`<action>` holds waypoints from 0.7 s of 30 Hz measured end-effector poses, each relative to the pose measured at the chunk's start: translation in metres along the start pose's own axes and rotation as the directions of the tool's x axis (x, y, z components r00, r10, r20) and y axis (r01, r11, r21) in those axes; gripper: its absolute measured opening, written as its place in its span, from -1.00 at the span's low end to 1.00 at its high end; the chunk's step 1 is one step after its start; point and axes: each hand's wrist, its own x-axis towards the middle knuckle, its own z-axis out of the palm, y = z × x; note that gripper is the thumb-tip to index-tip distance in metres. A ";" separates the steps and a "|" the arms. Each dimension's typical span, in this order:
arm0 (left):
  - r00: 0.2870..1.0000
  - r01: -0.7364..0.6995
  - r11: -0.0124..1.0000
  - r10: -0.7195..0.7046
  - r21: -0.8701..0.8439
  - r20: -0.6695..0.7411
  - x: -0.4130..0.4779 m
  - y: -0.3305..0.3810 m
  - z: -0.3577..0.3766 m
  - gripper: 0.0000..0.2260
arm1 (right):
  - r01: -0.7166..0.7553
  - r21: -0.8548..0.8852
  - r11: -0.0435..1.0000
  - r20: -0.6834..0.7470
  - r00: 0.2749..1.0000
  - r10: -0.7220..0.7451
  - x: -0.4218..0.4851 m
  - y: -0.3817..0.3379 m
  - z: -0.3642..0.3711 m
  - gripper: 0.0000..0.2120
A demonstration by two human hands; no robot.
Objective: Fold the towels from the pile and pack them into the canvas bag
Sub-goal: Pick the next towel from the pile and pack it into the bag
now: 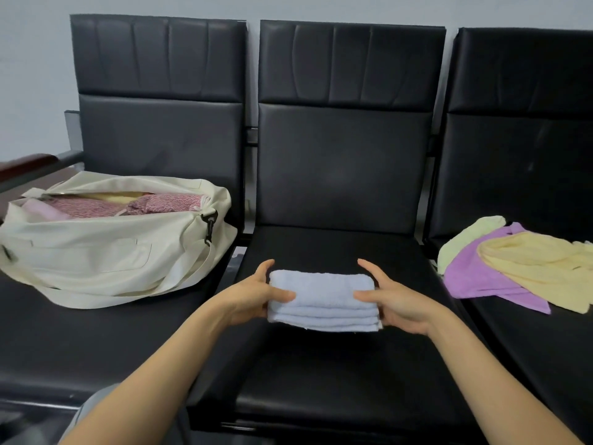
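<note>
Three left: a green, purple and yellow pile (513, 268) lies unfolded on the right seat (529, 348).
Packed: pink towels (106, 205) show inside the open canvas bag (96, 252) on the left seat (96, 342).
Folded: blue towel (322, 298), over the middle seat (321, 380).
Left hand (253, 297): grips the towel's left end, thumb on top.
Right hand (394, 300): grips its right end likewise.
Next, likely: carry it into the bag.

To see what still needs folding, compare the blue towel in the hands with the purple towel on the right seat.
The blue towel is folded into a neat layered stack; the purple towel lies loose and unfolded. The left hand and right hand grip the blue towel at its ends; nothing holds the purple towel, which lies partly under a yellow towel. Neither is in the bag yet.
</note>
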 end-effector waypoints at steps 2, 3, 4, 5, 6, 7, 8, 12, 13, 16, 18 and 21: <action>0.997 -0.012 0.996 0.018 0.087 -0.072 -0.002 0.000 -0.003 -0.12 | 0.045 -0.099 0.994 -0.039 0.998 -0.049 0.004 0.000 0.006 -0.28; 0.993 -0.018 0.992 0.032 0.125 -0.111 -0.002 0.002 -0.006 -0.18 | 0.085 -0.136 0.987 -0.071 0.993 -0.095 0.006 -0.001 0.011 -0.32; 0.988 -0.028 0.988 0.050 0.152 -0.144 -0.004 0.006 -0.010 -0.27 | 0.126 -0.174 0.977 -0.105 0.984 -0.146 0.009 -0.002 0.016 -0.35; 0.983 -0.041 0.987 0.068 0.156 -0.170 -0.007 0.011 -0.013 -0.42 | 0.168 -0.208 0.964 -0.130 0.972 -0.197 0.014 -0.002 0.020 -0.37; 0.977 -0.065 0.987 0.093 0.149 -0.190 -0.010 0.016 -0.017 -0.59 | 0.209 -0.229 0.951 -0.148 0.958 -0.247 0.020 -0.005 0.025 -0.37; 0.974 -0.087 0.986 0.115 0.143 -0.194 -0.012 0.023 -0.023 -0.71 | 0.252 -0.233 0.939 -0.167 0.941 -0.294 0.027 -0.010 0.031 -0.36; 0.970 -0.107 0.984 0.135 0.145 -0.203 -0.014 0.031 -0.032 -0.75 | 0.292 -0.235 0.927 -0.185 0.923 -0.338 0.035 -0.018 0.037 -0.35; 0.919 -0.234 0.960 0.270 0.153 -0.289 -0.021 0.062 -0.082 -0.69 | 0.398 -0.319 0.860 -0.152 0.874 -0.461 0.077 -0.069 0.074 -0.35; 0.890 -0.269 0.946 0.316 0.181 -0.329 -0.024 0.069 -0.097 -0.67 | 0.420 -0.336 0.843 -0.125 0.867 -0.482 0.088 -0.083 0.086 -0.37; 0.771 -0.346 0.873 0.473 0.344 -0.426 -0.029 0.088 -0.143 -0.68 | 0.487 -0.363 0.794 -0.059 0.839 -0.541 0.124 -0.125 0.125 -0.45; 0.670 -0.322 0.810 0.560 0.490 -0.486 -0.033 0.099 -0.178 -0.65 | 0.531 -0.378 0.758 -0.039 0.809 -0.586 0.150 -0.152 0.155 -0.50; 0.598 -0.269 0.766 0.608 0.584 -0.522 -0.039 0.110 -0.235 -0.62 | 0.573 -0.452 0.683 0.007 0.768 -0.640 0.189 -0.185 0.202 -0.57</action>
